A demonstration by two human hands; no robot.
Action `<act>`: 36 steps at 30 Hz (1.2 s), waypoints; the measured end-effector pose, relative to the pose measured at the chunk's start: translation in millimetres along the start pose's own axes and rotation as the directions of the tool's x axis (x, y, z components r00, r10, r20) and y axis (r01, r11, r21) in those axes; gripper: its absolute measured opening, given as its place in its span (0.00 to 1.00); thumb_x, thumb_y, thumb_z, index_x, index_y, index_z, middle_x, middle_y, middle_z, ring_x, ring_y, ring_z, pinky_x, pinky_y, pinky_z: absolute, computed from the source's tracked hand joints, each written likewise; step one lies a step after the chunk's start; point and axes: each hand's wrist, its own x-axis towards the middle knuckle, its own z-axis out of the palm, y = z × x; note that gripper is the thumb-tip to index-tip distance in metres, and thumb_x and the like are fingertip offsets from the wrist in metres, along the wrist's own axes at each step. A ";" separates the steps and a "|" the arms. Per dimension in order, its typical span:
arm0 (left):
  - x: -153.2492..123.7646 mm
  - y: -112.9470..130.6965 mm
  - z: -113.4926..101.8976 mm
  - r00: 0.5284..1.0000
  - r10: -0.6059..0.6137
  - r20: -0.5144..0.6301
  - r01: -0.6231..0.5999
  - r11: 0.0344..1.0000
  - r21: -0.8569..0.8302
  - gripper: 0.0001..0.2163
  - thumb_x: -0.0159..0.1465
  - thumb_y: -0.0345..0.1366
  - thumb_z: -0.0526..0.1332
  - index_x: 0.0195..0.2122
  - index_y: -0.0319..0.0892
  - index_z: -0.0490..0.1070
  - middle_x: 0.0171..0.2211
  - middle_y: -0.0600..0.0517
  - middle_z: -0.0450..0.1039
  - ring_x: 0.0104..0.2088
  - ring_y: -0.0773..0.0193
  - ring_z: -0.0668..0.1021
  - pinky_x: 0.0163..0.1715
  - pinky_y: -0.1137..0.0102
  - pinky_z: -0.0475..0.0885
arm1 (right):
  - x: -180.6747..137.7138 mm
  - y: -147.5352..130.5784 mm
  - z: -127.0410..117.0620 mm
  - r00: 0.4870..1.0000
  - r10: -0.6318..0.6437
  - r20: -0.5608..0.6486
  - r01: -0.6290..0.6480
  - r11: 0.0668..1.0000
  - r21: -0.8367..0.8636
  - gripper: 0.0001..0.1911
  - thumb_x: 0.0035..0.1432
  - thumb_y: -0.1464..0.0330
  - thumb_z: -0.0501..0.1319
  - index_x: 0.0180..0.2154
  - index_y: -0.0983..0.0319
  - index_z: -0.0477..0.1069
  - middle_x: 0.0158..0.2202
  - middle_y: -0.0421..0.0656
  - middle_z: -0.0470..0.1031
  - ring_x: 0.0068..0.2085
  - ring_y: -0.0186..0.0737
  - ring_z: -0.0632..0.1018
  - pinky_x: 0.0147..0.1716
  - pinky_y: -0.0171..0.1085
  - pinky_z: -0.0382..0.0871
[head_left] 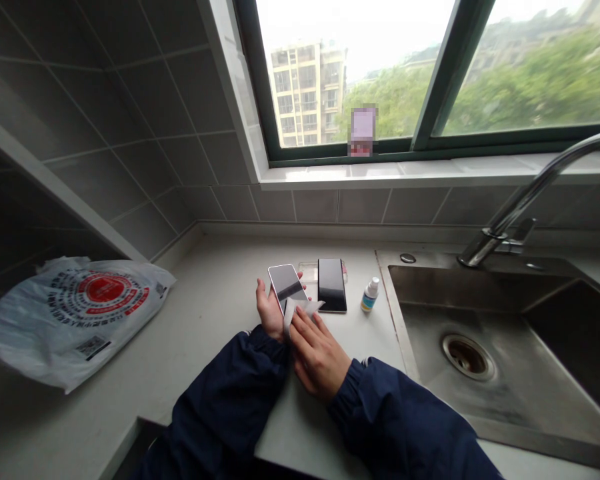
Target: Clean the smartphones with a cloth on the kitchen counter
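My left hand (269, 310) grips a phone with a white edge (287, 283), holding it tilted above the counter with its dark screen up. My right hand (317, 350) presses a small white wipe (300, 310) against the lower part of that screen, fingers closed on the wipe. A second, black phone (331, 285) lies flat on the counter just to the right. Beside it stands a small white bottle with a blue label (369, 295). Both my sleeves are dark blue.
A steel sink (480, 320) with a drain and a curved tap (530, 193) fills the right side. A white plastic bag with red print (75, 313) lies on the pale counter (215, 313) at the left. A grey tiled wall and a window stand behind.
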 end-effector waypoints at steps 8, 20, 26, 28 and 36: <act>-1.4 -0.5 1.0 1.000 0.002 0.025 -0.001 1.000 -0.029 0.37 0.63 0.63 0.47 0.54 0.33 0.71 0.43 0.37 0.78 0.33 0.51 0.80 0.34 0.58 0.76 | 0.5 -0.3 -2.0 0.999 -0.009 -0.050 0.010 1.000 0.011 0.28 0.63 0.70 0.53 0.62 0.75 0.60 0.66 0.61 0.58 0.71 0.56 0.51 0.65 0.58 0.57; -7.1 -5.4 7.3 0.998 0.039 0.056 -0.036 0.998 -0.051 0.38 0.62 0.64 0.49 0.53 0.32 0.72 0.39 0.38 0.78 0.31 0.55 0.80 0.32 0.62 0.75 | -2.2 13.8 9.8 0.986 0.148 -0.072 -0.149 0.989 -0.004 0.33 0.66 0.63 0.54 0.65 0.77 0.53 0.67 0.66 0.55 0.69 0.60 0.54 0.62 0.59 0.62; -5.8 -2.7 6.3 0.998 0.050 0.049 -0.048 0.998 -0.030 0.36 0.62 0.63 0.50 0.52 0.34 0.72 0.45 0.37 0.77 0.35 0.53 0.80 0.32 0.62 0.75 | -1.2 8.1 2.1 1.000 -0.005 0.012 0.004 0.998 0.064 0.35 0.67 0.60 0.55 0.66 0.76 0.53 0.68 0.62 0.53 0.71 0.57 0.49 0.65 0.56 0.58; -6.2 -3.4 6.3 0.997 0.050 0.057 -0.048 0.998 -0.041 0.35 0.62 0.63 0.50 0.53 0.34 0.72 0.47 0.36 0.77 0.36 0.53 0.80 0.32 0.62 0.76 | -1.2 9.2 3.0 1.000 0.004 0.006 -0.004 0.999 0.050 0.34 0.67 0.61 0.54 0.65 0.77 0.53 0.68 0.63 0.53 0.71 0.58 0.50 0.65 0.56 0.58; -9.0 -12.5 6.6 0.985 -0.031 0.168 0.044 0.996 -0.072 0.35 0.62 0.63 0.51 0.54 0.37 0.71 0.45 0.39 0.77 0.42 0.48 0.80 0.43 0.56 0.74 | -4.1 20.3 14.6 0.988 0.121 -0.093 -0.123 0.992 -0.017 0.37 0.67 0.60 0.54 0.68 0.75 0.47 0.68 0.65 0.53 0.70 0.60 0.53 0.62 0.60 0.61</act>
